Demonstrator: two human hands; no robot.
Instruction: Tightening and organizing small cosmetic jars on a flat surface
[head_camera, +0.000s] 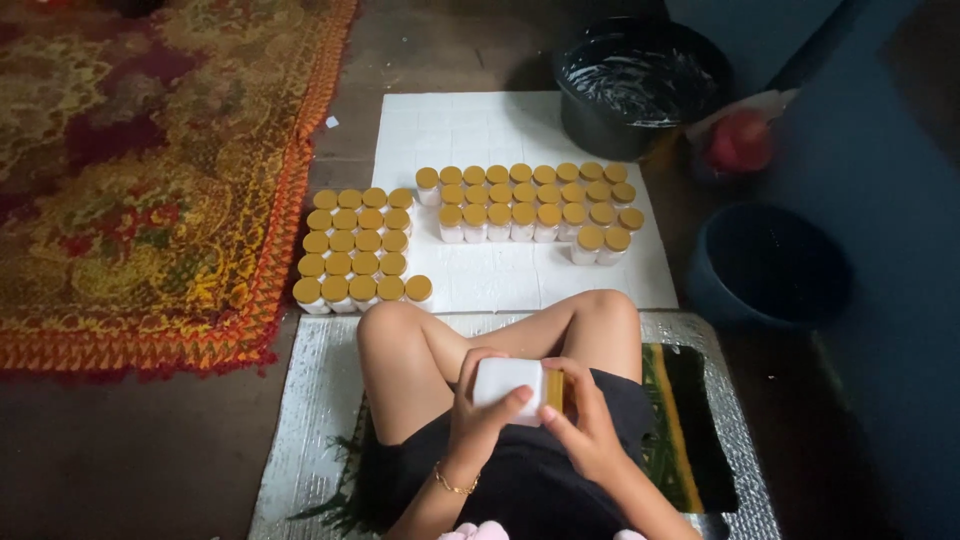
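Both hands grip one jar (512, 388) sideways over lap: left hand (478, 412) wraps white body, right hand (580, 425) on yellow lid (554, 390). Capped jars (530, 205) in rows on white board (470, 125).

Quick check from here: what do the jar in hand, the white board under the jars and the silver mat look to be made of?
Jar: likely white plastic, matte and opaque, with a glossy gold lid that could be plastic or metal; both hands, left and right, hold it. Board: probably foam, matte white with a pressed grid. Mat: foil-faced, silvery, quilted and reflective.
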